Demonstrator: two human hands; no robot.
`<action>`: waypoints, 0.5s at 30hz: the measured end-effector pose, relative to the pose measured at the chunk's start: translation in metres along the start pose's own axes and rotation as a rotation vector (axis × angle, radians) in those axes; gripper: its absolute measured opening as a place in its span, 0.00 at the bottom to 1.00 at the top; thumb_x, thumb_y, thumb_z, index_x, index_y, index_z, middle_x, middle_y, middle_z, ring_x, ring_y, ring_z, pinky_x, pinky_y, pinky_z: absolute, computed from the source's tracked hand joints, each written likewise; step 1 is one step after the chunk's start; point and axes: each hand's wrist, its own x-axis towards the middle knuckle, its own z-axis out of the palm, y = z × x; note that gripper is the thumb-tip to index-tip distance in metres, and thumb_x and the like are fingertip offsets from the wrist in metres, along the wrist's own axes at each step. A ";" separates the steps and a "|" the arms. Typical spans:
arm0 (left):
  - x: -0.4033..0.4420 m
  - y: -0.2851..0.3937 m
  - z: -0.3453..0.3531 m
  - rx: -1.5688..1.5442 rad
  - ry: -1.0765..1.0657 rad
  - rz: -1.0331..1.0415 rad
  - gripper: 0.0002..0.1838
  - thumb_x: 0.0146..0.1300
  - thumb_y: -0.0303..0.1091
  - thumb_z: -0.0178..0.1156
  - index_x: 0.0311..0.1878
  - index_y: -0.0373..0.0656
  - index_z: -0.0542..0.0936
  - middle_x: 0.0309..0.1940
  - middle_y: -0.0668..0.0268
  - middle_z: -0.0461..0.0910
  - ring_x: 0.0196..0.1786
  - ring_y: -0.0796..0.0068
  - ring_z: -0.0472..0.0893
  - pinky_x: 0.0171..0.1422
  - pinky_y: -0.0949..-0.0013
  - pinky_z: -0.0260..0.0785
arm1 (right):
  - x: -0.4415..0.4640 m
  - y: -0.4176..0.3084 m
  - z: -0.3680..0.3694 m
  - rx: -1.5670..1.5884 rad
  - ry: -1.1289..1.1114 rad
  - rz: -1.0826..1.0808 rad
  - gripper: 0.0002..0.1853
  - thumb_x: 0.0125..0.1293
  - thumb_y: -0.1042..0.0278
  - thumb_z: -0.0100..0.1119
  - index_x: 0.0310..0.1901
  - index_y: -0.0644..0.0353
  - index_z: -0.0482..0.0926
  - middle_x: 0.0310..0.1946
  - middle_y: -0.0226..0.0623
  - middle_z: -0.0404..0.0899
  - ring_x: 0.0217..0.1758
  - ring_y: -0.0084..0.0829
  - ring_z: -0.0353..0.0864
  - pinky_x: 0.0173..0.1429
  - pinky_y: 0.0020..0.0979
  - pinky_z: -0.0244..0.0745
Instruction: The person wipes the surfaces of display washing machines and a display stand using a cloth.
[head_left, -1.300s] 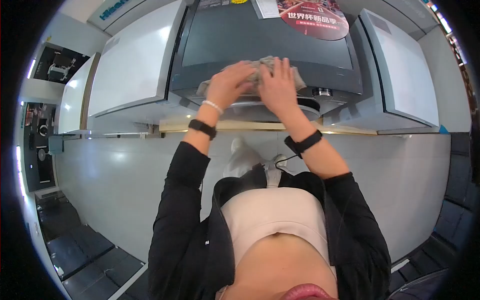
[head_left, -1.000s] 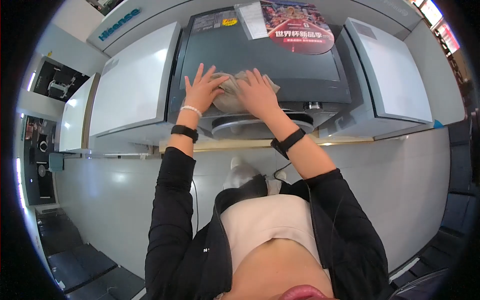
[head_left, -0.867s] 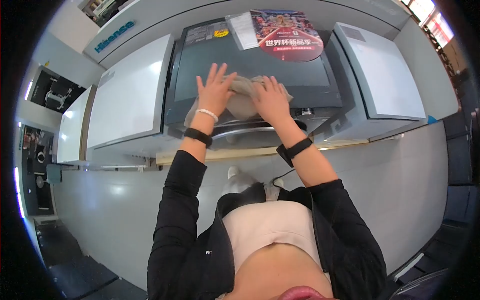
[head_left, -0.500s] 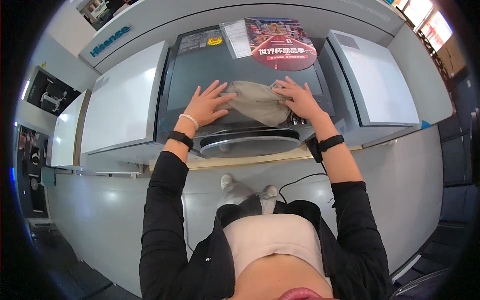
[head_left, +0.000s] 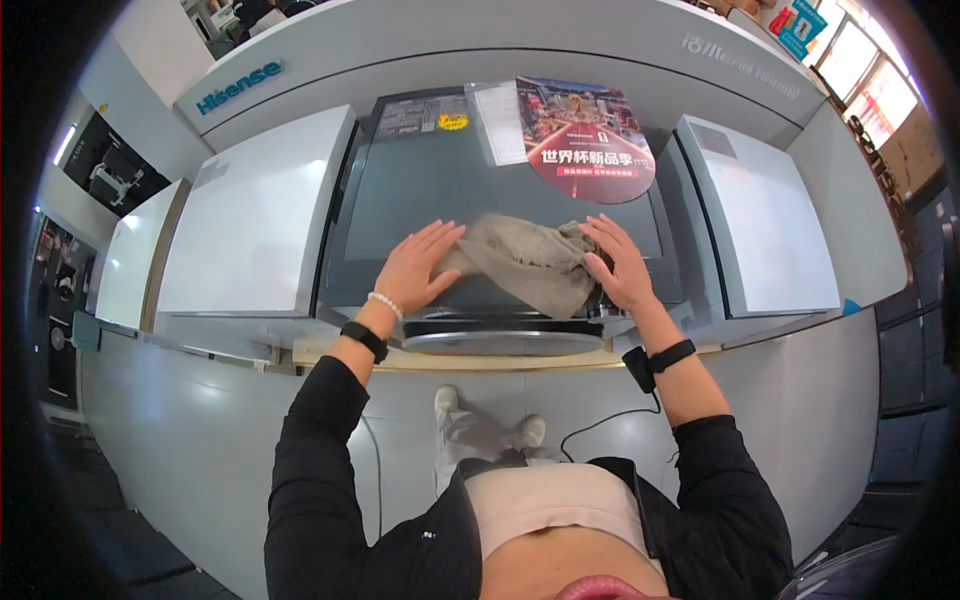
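A crumpled grey-brown cloth [head_left: 535, 262] lies on the dark top of a front-loading washing machine [head_left: 395, 190], near its front edge. At the cloth's left end is my left hand [head_left: 418, 268], its fingers stretched out side by side and its thumb by the fabric. My right hand [head_left: 622, 268] rests against the right end, fingers extended and thumb touching the cloth. Neither hand is wrapped round it. The cloth partly covers the control knob area at the machine's front right.
A round red promotional card [head_left: 590, 165] and a paper sheet [head_left: 497, 125] lie at the back of the top. White machines stand left [head_left: 250, 220] and right [head_left: 755, 220]. Behind runs a grey display wall [head_left: 450, 60]. A black cable [head_left: 600, 418] hangs from my right wrist.
The view has tilted up, so the machine sits lower in it. My fingers, spread before, are now closer together. The cloth is more bunched towards the right.
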 end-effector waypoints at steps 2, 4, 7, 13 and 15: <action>0.000 0.002 -0.001 0.002 0.021 0.015 0.34 0.67 0.51 0.56 0.74 0.55 0.64 0.73 0.62 0.66 0.76 0.58 0.62 0.77 0.51 0.56 | -0.001 -0.001 0.001 -0.025 0.018 0.011 0.22 0.69 0.55 0.56 0.62 0.53 0.77 0.65 0.43 0.73 0.74 0.47 0.64 0.74 0.45 0.60; 0.000 0.004 -0.002 0.009 0.023 0.014 0.34 0.67 0.50 0.56 0.74 0.55 0.64 0.72 0.62 0.66 0.75 0.58 0.62 0.76 0.51 0.56 | 0.000 -0.005 -0.001 0.003 0.060 -0.017 0.21 0.69 0.59 0.55 0.60 0.56 0.78 0.64 0.44 0.74 0.73 0.47 0.66 0.73 0.44 0.61; 0.000 0.000 0.001 0.017 0.018 0.026 0.35 0.66 0.50 0.57 0.75 0.55 0.63 0.74 0.63 0.64 0.76 0.58 0.61 0.77 0.49 0.55 | -0.005 -0.002 -0.002 0.068 0.148 -0.036 0.18 0.68 0.64 0.54 0.57 0.59 0.79 0.61 0.44 0.77 0.70 0.47 0.69 0.72 0.43 0.63; -0.002 0.006 -0.005 0.086 -0.005 0.017 0.36 0.65 0.50 0.56 0.76 0.55 0.62 0.77 0.64 0.58 0.79 0.59 0.56 0.78 0.44 0.49 | -0.010 -0.004 -0.001 0.051 0.247 -0.069 0.15 0.66 0.69 0.54 0.53 0.61 0.80 0.55 0.44 0.80 0.64 0.48 0.75 0.68 0.42 0.68; -0.002 0.005 -0.004 0.129 -0.010 0.037 0.36 0.65 0.50 0.56 0.76 0.57 0.62 0.78 0.65 0.56 0.79 0.59 0.55 0.78 0.42 0.48 | -0.009 -0.004 0.000 0.013 0.222 -0.097 0.16 0.65 0.70 0.55 0.53 0.61 0.80 0.55 0.44 0.80 0.63 0.48 0.75 0.68 0.42 0.68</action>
